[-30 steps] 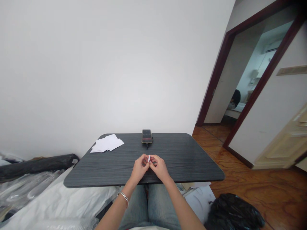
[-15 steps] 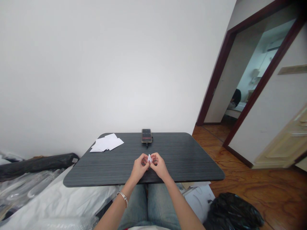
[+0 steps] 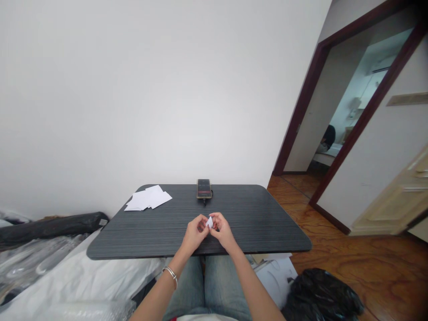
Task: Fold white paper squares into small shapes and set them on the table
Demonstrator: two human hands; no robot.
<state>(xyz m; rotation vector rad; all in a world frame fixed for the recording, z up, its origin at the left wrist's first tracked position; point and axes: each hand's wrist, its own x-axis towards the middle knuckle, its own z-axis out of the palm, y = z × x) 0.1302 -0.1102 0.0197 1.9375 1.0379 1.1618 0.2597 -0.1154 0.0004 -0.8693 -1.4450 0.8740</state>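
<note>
Both my hands meet over the middle of the table, close to its near edge. My left hand (image 3: pixel 195 234) and my right hand (image 3: pixel 222 231) pinch a small folded piece of white paper (image 3: pixel 210 222) between their fingertips, and the fingers hide part of it. The dark grey wood-grain table (image 3: pixel 254 223) lies under them. Further away, near the far left corner, lie loose white paper sheets (image 3: pixel 146 198). A smartphone (image 3: pixel 203 188) with a short black cable rests at the far edge, beyond my hands.
My jeans-clad knees (image 3: pixel 207 285) sit below the near edge. White plastic-wrapped bedding (image 3: pixel 83 276) and a black roll (image 3: pixel 50 229) lie at left. A black bag (image 3: pixel 321 296) sits on the wooden floor at right. Through a doorway (image 3: pixel 334 102), a person (image 3: pixel 328 139) is visible.
The paper between my fingers shows as a wider folded shape, not the thin strip of a second ago. My hands have shifted slightly, and the view has dipped a little.
</note>
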